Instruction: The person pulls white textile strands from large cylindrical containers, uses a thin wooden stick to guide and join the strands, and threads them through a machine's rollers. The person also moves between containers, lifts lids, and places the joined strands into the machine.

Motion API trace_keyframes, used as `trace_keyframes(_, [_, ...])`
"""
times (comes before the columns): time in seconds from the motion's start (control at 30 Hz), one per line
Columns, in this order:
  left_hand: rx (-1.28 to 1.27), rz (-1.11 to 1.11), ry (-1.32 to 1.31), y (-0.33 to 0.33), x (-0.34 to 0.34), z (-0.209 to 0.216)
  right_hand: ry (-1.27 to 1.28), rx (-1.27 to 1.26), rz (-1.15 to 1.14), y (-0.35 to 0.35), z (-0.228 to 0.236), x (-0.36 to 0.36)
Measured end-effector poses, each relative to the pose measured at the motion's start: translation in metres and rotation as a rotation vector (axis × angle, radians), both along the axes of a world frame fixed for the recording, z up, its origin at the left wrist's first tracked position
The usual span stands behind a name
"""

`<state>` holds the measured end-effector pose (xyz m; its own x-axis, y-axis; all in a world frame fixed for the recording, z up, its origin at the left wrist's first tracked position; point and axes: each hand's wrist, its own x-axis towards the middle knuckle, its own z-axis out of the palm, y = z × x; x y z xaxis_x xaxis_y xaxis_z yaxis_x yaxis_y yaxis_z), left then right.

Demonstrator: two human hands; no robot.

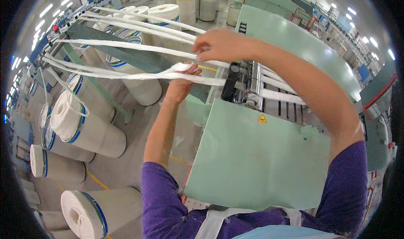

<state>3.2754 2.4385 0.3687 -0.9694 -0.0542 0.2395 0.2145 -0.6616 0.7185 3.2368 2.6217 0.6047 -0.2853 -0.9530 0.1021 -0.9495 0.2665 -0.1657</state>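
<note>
Head view: white strand (139,76) stretches rightward to rollers (254,81).

Pale cans (67,166) and bright ceiling lights (46,10) across a grey floor (134,139).
At lower left, a blue-banded can (122,207) holds a white coil (89,213), near a yellow line (98,179) on the floor. Far cans (186,7) stand together at the top. Upper right shows a red railing (306,13); a yellow warning triangle (262,118) marks a pale green cover (256,159).
</note>
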Motion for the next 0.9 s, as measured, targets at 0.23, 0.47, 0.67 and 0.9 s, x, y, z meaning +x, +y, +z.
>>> trace_keyframes(0.23, [0.005, -0.084, 0.159, 0.013, 0.015, 0.03, -0.106, 0.226, -0.075, -0.07, -0.059, -0.03])
trace_keyframes(0.47, [-0.171, 0.133, -0.438, 0.006, 0.067, -0.014, -1.246, -0.637, -0.2, 0.005, 0.007, -0.05])
trace_keyframes(0.67, [-0.514, 0.084, -0.611, 0.013, 0.174, -0.007, -1.47, -0.793, -0.25, 0.177, 0.015, -0.082])
trace_keyframes(0.9, [-0.762, 0.225, -0.386, 0.056, 0.235, 0.082, -0.992, -0.474, -0.727, 0.321, -0.051, -0.054])
